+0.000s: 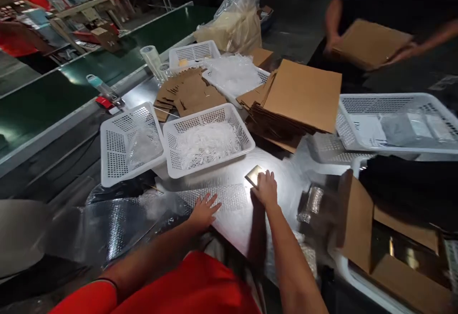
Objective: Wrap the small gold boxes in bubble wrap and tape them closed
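Observation:
My right hand [266, 188] grips the near edge of a small flat gold-coloured plate [253, 174], which lies on or just above the metal table [234, 228]. What the plate is, I cannot tell. My left hand [205, 210] is open, its fingers spread at the edge of a strip of bubble wrap [229, 196]. More clear bubble wrap [118, 228] hangs over the table's left side. Beyond my hands sits a white perforated basket [179, 173] filled with shredded white paper [209, 143].
Stacked flat cardboard [304, 94] lies behind, beside brown cardboard inserts [193, 92]. Another white basket [107, 159] holds clear plastic. At right are an open carton [358, 218] and a basket [397, 98] of packets. A co-worker holds a cardboard box [372, 42]. A green conveyor [125, 51] runs left.

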A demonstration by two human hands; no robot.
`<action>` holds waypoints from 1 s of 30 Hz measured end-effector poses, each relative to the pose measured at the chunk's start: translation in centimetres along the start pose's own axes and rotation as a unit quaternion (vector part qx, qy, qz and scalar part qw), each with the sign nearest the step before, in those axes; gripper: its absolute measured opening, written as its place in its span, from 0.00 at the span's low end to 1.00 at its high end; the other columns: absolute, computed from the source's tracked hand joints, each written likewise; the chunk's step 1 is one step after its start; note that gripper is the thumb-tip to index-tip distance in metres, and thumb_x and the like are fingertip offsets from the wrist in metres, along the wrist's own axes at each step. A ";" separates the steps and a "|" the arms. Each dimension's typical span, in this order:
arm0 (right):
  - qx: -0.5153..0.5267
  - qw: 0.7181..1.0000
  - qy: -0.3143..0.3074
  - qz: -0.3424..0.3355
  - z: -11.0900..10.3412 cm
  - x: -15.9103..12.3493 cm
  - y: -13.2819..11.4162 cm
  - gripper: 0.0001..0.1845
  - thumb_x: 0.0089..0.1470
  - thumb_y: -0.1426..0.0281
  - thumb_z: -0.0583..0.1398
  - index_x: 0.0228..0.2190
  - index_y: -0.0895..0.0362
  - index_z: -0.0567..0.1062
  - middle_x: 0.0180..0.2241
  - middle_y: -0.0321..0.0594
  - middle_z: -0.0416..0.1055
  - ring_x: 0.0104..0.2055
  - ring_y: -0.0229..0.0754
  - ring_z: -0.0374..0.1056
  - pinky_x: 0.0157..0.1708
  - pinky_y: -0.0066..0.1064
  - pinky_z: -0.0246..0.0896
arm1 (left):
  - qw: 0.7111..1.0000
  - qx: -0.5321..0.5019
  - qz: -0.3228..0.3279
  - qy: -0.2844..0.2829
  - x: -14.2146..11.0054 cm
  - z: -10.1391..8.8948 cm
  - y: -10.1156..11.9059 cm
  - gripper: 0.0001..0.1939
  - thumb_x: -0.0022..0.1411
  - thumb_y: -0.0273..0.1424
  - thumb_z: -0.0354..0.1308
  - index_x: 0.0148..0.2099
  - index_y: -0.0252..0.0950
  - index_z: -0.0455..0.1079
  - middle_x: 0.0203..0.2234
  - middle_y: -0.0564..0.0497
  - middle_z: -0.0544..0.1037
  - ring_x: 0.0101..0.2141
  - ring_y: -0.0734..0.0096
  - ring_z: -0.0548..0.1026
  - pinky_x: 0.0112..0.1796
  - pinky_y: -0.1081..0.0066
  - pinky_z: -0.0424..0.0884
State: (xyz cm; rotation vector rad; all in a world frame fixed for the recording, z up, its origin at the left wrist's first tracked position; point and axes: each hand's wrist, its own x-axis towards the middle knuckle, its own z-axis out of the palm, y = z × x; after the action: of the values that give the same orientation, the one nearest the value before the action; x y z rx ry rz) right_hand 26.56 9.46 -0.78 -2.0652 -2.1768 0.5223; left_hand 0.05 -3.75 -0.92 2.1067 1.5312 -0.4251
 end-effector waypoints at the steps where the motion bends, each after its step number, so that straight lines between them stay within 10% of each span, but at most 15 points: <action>1: 0.012 1.000 0.001 0.007 0.3 0.5 0.3 0.22 0.50 0.70 0.62 0.48 0.61 0.68 0.57 0.60 0.64 0.60 0.59 0.59 0.55 0.46 0.57 | 1.000 0.001 0.001 -0.002 -0.1 0.1 0.0 0.34 0.64 0.34 0.58 0.71 0.51 0.56 0.72 0.45 0.52 0.69 0.41 0.51 0.62 0.35 0.56; 8: 0.135 0.958 0.230 0.102 0.7 -7.8 3.1 0.25 0.53 0.54 0.58 0.46 0.58 0.65 0.45 0.52 0.68 0.50 0.56 0.62 0.54 0.49 0.56 | 0.999 0.003 0.051 0.007 2.1 -1.3 4.3 0.32 0.66 0.37 0.57 0.71 0.47 0.57 0.72 0.45 0.51 0.67 0.44 0.57 0.60 0.44 0.61; 14: 0.134 0.954 0.234 0.133 1.4 -14.7 1.0 0.24 0.56 0.52 0.54 0.44 0.59 0.66 0.42 0.53 0.68 0.47 0.55 0.62 0.51 0.47 0.59 | 0.991 0.018 0.130 0.033 4.3 -2.7 9.0 0.30 0.66 0.36 0.56 0.69 0.41 0.60 0.71 0.42 0.55 0.65 0.46 0.60 0.59 0.48 0.63; 30: 0.138 0.963 0.224 0.057 7.9 -11.1 -3.2 0.19 0.56 0.60 0.55 0.45 0.58 0.67 0.48 0.56 0.65 0.52 0.58 0.59 0.52 0.52 0.58 | 0.998 -0.004 0.057 0.040 1.8 0.5 3.4 0.28 0.66 0.23 0.46 0.68 0.34 0.61 0.69 0.43 0.60 0.69 0.54 0.56 0.65 0.47 0.56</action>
State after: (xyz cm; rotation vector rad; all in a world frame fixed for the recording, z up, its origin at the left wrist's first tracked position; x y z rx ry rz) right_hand 21.99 -2.89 -5.33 -1.9334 -1.6414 0.3056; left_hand 3.88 -3.46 -1.49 2.2162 1.4459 -0.2971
